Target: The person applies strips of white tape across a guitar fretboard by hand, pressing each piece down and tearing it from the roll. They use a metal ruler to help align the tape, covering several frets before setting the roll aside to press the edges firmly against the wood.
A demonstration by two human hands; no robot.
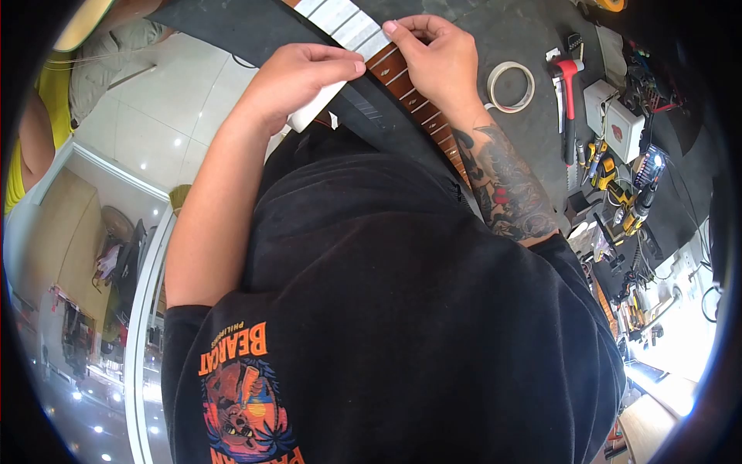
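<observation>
Between left fingers point(346, 70) and right fingers point(410, 42) lies the fretboard point(396, 79).

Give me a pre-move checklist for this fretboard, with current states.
1. Hands clear of fretboard: not ok; left hand and right hand are both at it.
2. White strips pressed fully flat: cannot tell.
3. White piece under left hand gripped securely: cannot tell; hand partly hides it.
4. Tape roll off the fretboard: ok, beside it.
5. Red hammer clear of both hands: ok.
</observation>
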